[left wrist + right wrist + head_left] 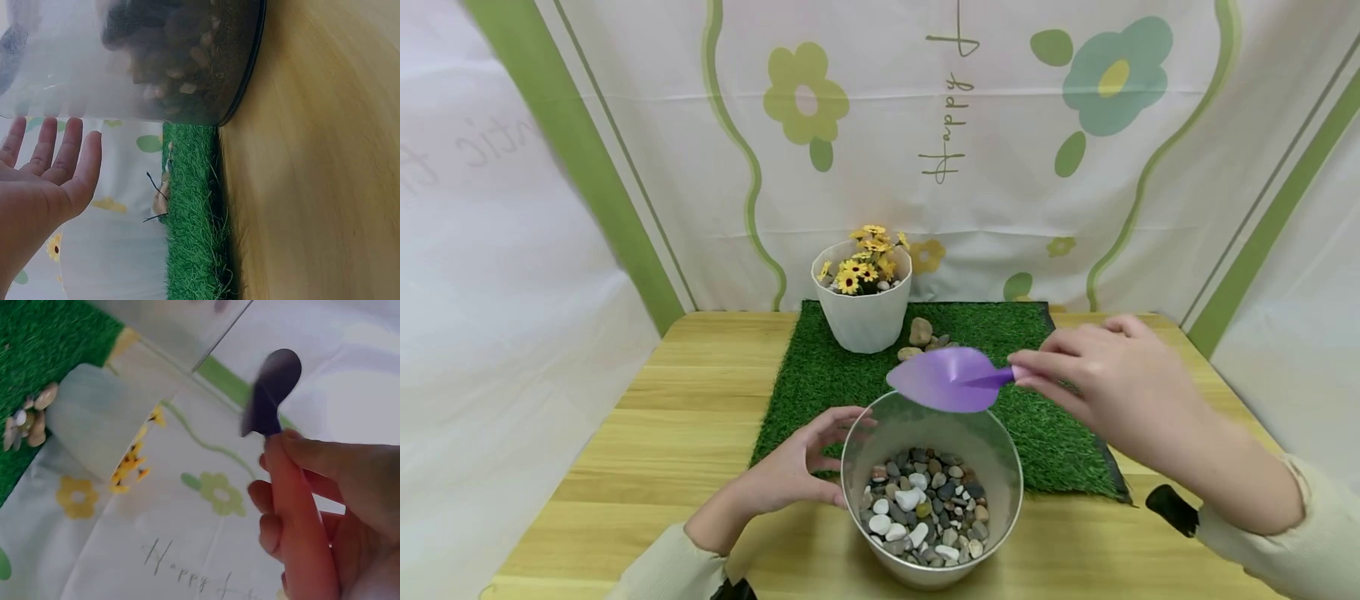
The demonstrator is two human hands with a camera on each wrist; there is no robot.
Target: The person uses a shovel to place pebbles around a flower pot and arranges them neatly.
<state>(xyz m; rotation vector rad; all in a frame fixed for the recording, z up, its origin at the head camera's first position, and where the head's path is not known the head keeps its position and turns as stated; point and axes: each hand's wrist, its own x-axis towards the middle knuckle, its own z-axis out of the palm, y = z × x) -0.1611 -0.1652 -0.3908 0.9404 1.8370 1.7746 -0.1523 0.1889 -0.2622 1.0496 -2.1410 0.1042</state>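
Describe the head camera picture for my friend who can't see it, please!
A right hand holds a purple trowel near the far rim of a bucket of pebbles, with a left hand at the bucket's left side. Behind, a white pot of yellow flowers stands on green fake grass on a wooden table.

Indoor curtained booth, flower-printed fabric (880, 196) hanging around, wood-grain table (677, 400), grass-like green mat (801, 383), potted yellow flowers (872, 248)
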